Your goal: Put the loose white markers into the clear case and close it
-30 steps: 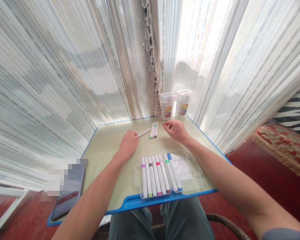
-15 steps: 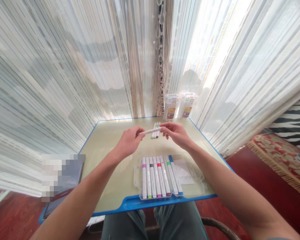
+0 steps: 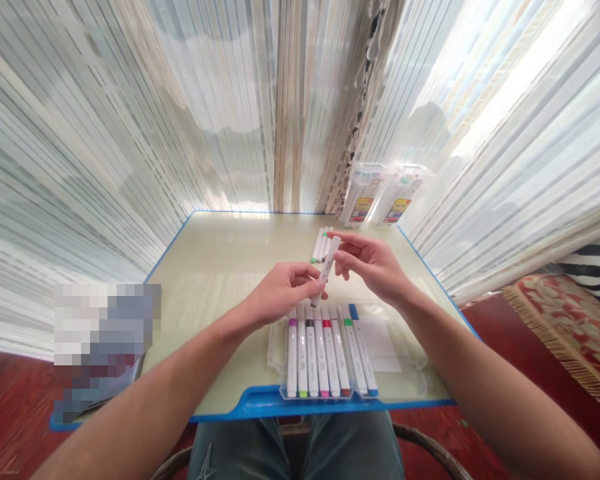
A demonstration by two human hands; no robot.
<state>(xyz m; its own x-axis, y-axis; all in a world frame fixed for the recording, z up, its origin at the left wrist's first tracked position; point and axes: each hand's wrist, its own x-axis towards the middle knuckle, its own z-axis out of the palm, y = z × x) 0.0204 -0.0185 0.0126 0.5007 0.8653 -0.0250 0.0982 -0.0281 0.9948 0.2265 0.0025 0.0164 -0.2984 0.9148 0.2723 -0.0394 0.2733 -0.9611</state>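
Note:
A white marker (image 3: 329,263) is held up at a slant above the table, its greyish end pointing down. My left hand (image 3: 293,290) is closed on its lower part, thumb in front. My right hand (image 3: 373,263) has its thumb and index finger at the upper end, with the other fingers curled loosely. Below the hands, a row of white markers (image 3: 325,363) with coloured caps and ends lies in an opened clear plastic case (image 3: 275,353). Behind the right fingertips lie several more white markers (image 3: 320,245), partly hidden.
The pale green table (image 3: 220,253) has a blue rim. Two clear marker cases (image 3: 360,197) stand at its back right corner. A white paper (image 3: 384,347) lies by the row of markers. At the left edge is a dark flat object (image 3: 125,380), partly pixelated. String curtains (image 3: 220,133) hang behind.
The marker has turned from nearly level to steeply slanted. My left hand has moved right, closer to my right hand. The view has shifted slightly.

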